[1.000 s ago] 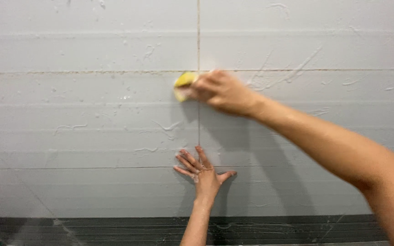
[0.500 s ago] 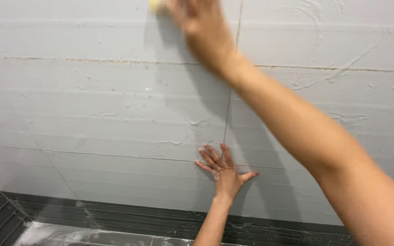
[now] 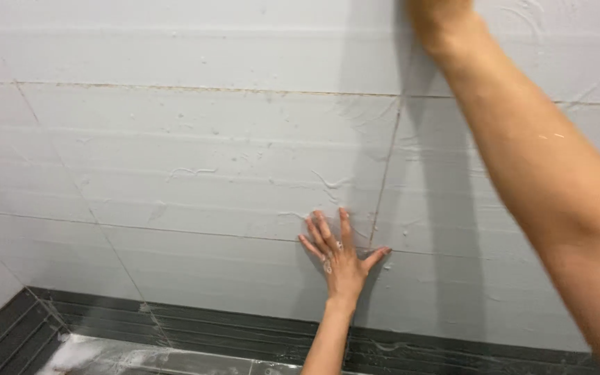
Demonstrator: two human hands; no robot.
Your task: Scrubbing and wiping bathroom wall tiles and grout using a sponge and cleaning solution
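While my left hand (image 3: 340, 258) lies flat on the grey tiled wall (image 3: 196, 153), fingers spread and nothing in it, my right arm (image 3: 550, 180) reaches steeply up past the top of the view, so that hand is out of sight and I cannot tell whether it is closed on anything or loose. Taking the vertical grout line (image 3: 385, 173) as my landmark: the left palm sits just to the left of its lower end, thumb tip pointing toward the line and nearly meeting it, right where it crosses the lower horizontal joint. The right forearm runs up to the right of that line, its wrist crossing near the line's upper end at the frame's edge. The line's long axis stands almost upright, leaning slightly right toward the top. Soapy streaks (image 3: 328, 182) smear the tile left of the line, above my left fingers, and the left hand is the nearer one to them. Well below the line, a dark tiled band (image 3: 196, 321) runs along the foot of the wall, with foam (image 3: 78, 351) on the ledge beneath it, far to the left.
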